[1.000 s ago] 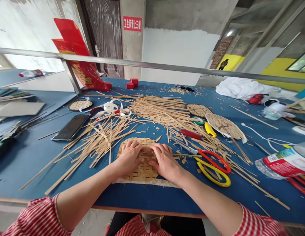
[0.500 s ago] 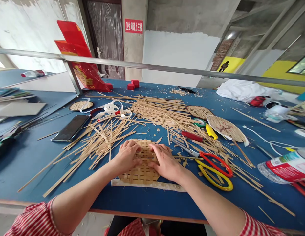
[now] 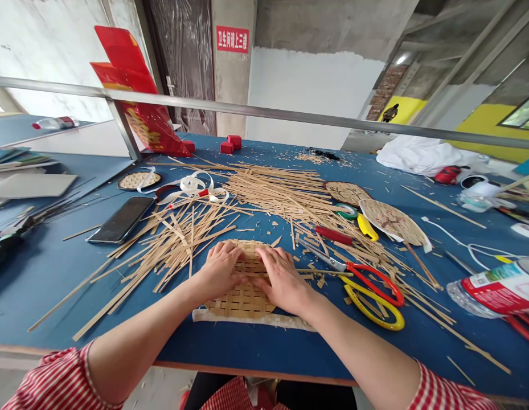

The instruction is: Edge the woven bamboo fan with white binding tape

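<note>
The mat (image 3: 245, 303) lies flat on the table (image 3: 230, 348), near edge side, with its weave showing between the two hands and on the near side of them. The left hand (image 3: 221, 267) covers its left part and the right hand (image 3: 282, 279) its right part. The fingers are bent, resting on top of the mat towards its far end, while the thumbs point inward over its middle; I cannot tell whether either hand pinches a strip. A thin stick (image 3: 319, 271) runs out to the right of the right hand. Along the mat's near edge lies a pale band (image 3: 255, 320).

Loose strips (image 3: 183, 242) spread to the left, and a denser heap (image 3: 281, 191) lies on the far side. Right of the right hand are scissors (image 3: 344, 266) with one red and one yellow handle, and a red handle (image 3: 333, 234) just beyond. Further right come a fan (image 3: 394, 221) and a bottle (image 3: 497, 287) on its side; further left, a phone (image 3: 121, 220), with white ribbon (image 3: 191, 185) beyond it
</note>
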`<state>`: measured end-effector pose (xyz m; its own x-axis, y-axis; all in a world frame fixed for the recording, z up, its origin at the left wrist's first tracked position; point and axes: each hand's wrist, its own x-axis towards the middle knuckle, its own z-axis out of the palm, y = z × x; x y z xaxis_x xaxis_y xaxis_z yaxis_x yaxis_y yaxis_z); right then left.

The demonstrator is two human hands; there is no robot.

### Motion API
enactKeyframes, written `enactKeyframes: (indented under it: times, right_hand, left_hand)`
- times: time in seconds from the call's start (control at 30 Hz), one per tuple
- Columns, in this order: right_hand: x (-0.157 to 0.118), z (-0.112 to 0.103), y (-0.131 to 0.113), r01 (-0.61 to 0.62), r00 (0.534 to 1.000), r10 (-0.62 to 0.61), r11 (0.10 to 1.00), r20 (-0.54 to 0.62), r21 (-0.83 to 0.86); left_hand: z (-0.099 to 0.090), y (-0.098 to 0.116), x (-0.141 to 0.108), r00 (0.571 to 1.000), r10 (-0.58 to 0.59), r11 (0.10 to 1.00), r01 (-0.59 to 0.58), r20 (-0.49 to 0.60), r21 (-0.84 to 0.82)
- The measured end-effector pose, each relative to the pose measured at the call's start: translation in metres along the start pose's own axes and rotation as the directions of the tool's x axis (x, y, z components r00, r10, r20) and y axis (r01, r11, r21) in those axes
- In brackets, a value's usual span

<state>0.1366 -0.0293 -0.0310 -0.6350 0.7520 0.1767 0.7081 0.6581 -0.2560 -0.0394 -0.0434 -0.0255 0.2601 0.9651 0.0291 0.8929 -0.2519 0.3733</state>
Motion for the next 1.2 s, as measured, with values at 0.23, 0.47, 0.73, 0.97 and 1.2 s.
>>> enactKeyframes:
  times: [0.23, 0.47, 0.73, 0.97, 1.2]
  right_hand:
    - [0.0001, 0.002, -0.0025, 0.011, 1.0, -0.011, 1.0, -0.007, -0.009]
    - [-0.0001, 0.0052, -0.0031, 0.0, 1.0, -0.001, 0.999, -0.012, -0.033]
    - [-0.0003, 0.0044, -0.0048, -0.014, 1.0, 0.014, 0.999, -0.005, -0.033]
    - [-0.0009, 0.0055, -0.0043, -0.021, 1.0, 0.021, 0.999, 0.003, -0.04]
    - [-0.0003, 0.0052, -0.0014, 0.02, 1.0, -0.02, 1.0, -0.007, -0.013]
  left_hand:
    - [-0.0015, 0.0017, 0.0026, 1.0, -0.002, 1.0, 0.001, 0.025, 0.02]
    - [-0.0003, 0.0018, 0.0023, 1.0, -0.004, 1.0, 0.003, 0.018, 0.02]
    - [-0.0012, 0.0019, 0.0029, 0.999, 0.003, 1.0, -0.004, 0.035, 0.031]
    - [-0.0014, 0.0012, 0.0034, 0.999, 0.006, 0.999, -0.007, 0.04, 0.035]
    - [-0.0027, -0.0002, 0.0005, 0.998, 0.042, 0.999, -0.043, 0.054, 0.02]
